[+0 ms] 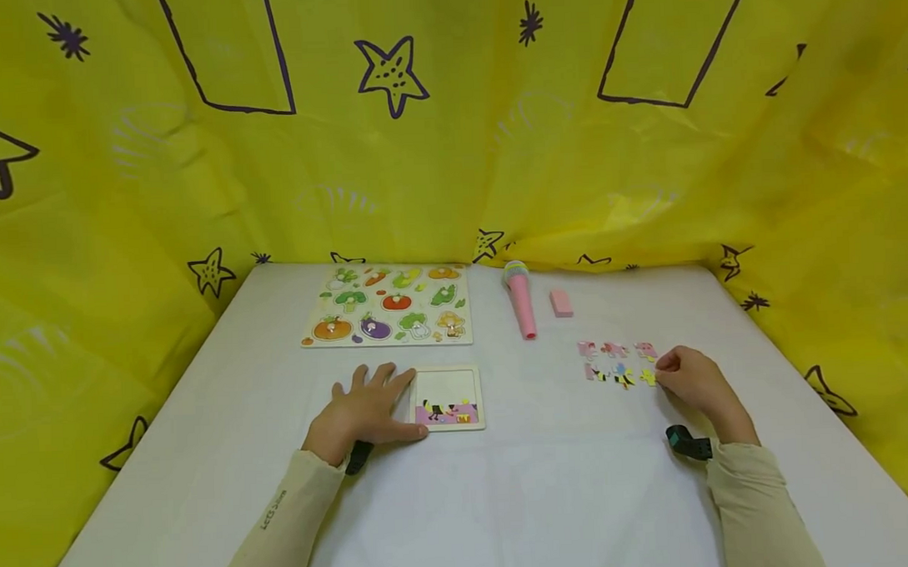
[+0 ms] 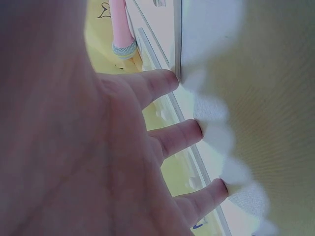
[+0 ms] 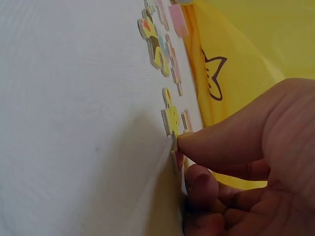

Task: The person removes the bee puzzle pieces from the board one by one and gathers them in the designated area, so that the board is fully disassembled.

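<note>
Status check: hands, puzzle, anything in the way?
Left hand spread at left edge of puzzle tray. Right hand pinching yellow puzzle piece. Tray filled along bottom, bare above. Microphone and pink block lie farther back, seemingly out of the way.

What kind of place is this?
Maybe a play corner: a yellow curtain with stars hangs behind and beside a white table, where jigsaw pieces lie. I can't tell which building it's in.

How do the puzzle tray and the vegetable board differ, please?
The puzzle tray is smaller than the vegetable board. The left hand touches the tray, while the board is untouched. The tray is mostly bare; the board shows pictures throughout. Both lie on the white table.
</note>
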Motion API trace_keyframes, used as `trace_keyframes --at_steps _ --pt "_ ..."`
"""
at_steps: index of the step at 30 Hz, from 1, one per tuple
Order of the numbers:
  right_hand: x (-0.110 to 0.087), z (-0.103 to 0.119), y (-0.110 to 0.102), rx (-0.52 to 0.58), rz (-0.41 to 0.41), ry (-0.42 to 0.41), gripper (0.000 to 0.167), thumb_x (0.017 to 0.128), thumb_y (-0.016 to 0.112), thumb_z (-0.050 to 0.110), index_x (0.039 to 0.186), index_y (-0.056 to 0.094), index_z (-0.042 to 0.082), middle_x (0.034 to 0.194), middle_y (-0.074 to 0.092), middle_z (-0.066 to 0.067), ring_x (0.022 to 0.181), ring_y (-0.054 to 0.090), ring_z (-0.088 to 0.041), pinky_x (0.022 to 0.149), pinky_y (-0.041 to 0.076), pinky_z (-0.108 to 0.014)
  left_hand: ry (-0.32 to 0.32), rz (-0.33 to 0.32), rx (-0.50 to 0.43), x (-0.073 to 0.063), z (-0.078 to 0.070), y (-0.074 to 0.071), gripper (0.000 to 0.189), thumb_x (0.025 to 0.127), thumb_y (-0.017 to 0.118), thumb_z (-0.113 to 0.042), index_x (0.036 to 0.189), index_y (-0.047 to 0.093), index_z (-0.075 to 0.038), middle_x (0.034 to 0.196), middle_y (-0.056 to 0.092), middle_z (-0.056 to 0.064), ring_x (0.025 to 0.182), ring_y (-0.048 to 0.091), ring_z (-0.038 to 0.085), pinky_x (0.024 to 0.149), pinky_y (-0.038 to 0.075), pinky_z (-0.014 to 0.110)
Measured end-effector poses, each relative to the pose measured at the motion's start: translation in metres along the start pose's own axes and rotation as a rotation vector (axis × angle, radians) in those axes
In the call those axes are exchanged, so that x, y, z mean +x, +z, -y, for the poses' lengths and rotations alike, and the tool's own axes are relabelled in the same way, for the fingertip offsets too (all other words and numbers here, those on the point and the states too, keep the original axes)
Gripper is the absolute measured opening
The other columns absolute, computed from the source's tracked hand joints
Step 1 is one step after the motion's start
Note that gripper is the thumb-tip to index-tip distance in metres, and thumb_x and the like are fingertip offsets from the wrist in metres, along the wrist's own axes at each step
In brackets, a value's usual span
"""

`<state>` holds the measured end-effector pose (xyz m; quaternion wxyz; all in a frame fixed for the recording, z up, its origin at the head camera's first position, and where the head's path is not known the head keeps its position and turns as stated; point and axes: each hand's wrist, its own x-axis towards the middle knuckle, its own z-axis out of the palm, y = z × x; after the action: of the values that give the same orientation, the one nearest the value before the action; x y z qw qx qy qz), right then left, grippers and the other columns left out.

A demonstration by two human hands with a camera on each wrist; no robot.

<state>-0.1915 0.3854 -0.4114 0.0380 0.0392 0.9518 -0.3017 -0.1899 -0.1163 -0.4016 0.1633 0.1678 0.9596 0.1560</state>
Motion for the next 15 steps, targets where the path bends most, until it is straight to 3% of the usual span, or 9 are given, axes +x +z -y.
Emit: trace_keyframes --at_steps 9,15 --pt "0.001 0.008 0.001 0.016 -0.023 -0.021 0.025 0.105 0.058 0.010 0.114 0.059 -0.014 0.100 0.063 -0.023 0.092 0.057 -0.037 0.075 0.048 -0.041 -0.004 0.005 -0.002 0.000 0.001 0.000 0.099 0.087 0.081 -0.059 0.166 0.042 -0.015 0.169 0.032 0.021 0.152 0.021 0.059 0.112 0.015 0.087" --pt "-0.002 0.043 0.015 0.083 -0.071 -0.091 0.029 0.111 0.055 0.017 0.121 0.062 -0.010 0.110 0.066 -0.022 0.099 0.059 -0.037 0.074 0.048 -0.037 -0.006 0.008 0.010 0.001 0.000 0.000 0.099 0.087 0.080 -0.059 0.166 0.041 -0.015 0.169 0.032 0.020 0.153 0.020 0.058 0.112 0.015 0.087"
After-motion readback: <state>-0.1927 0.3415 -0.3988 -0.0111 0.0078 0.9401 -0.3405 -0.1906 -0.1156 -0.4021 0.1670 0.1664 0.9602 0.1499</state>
